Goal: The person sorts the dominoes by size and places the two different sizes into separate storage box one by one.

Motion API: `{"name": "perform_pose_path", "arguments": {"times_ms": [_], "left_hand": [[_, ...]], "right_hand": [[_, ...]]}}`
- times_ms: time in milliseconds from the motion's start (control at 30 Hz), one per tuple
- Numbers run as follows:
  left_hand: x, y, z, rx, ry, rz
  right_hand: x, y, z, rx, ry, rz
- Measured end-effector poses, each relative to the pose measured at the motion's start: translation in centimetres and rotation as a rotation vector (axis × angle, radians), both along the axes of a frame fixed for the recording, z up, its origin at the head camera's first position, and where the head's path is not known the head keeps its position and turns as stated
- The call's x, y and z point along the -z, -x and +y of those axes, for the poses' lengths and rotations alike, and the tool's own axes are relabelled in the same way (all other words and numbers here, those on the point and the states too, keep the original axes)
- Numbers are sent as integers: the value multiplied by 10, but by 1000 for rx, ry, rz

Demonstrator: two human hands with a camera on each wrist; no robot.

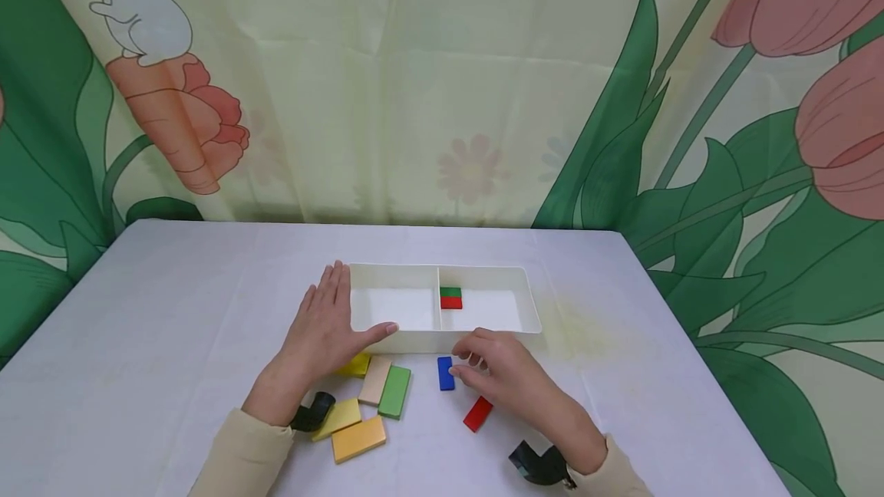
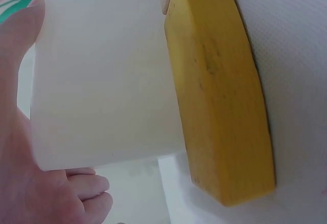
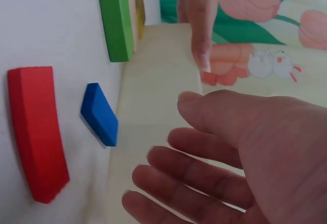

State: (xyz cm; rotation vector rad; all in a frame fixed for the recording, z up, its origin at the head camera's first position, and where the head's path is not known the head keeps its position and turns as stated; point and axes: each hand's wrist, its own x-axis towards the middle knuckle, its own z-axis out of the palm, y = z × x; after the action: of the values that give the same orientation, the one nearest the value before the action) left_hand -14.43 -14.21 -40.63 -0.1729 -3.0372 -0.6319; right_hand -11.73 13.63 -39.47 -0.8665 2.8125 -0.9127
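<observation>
White divided box (image 1: 407,343), one with two compartments, sits mid-way across the counter (image 1: 173,313), toward the far side. It looks like stiff plastic, probably light and apt to slide, so the left end and near rim are sensible holds. There the left hand (image 1: 322,336) rests, its grip spread, fingers straight along the end, thumb over the near rim. The right hand (image 1: 500,365), near the box's near wall, has a half-parted grip with loosely curled fingers, holding nothing.

The blocks look wooden: likely light, hard and sturdy, best pinched by their long edges. Seven show near of the box. Five larger ones lie left: one orange-yellow (image 1: 358,439), one pale yellow (image 1: 338,418), one green (image 1: 394,392), one beige (image 1: 375,380), one deep yellow (image 1: 356,364). Two smaller lie right: one red (image 1: 478,413), one blue (image 1: 445,373). The right compartment holds one small green piece (image 1: 451,292) touching one small red piece (image 1: 451,303).
</observation>
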Motion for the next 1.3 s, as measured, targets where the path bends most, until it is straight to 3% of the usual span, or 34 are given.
{"name": "perform_pose_path", "arguments": {"times_ms": [400, 767, 1300], "left_hand": [[-2, 0, -1, 2, 7, 5], [-1, 1, -2, 3, 13, -1], [0, 1, 0, -1, 9, -11]], "right_hand": [[13, -1, -13, 23, -108, 20], [24, -6, -22, 19, -238, 154], [24, -8, -20, -15, -231, 204]]}}
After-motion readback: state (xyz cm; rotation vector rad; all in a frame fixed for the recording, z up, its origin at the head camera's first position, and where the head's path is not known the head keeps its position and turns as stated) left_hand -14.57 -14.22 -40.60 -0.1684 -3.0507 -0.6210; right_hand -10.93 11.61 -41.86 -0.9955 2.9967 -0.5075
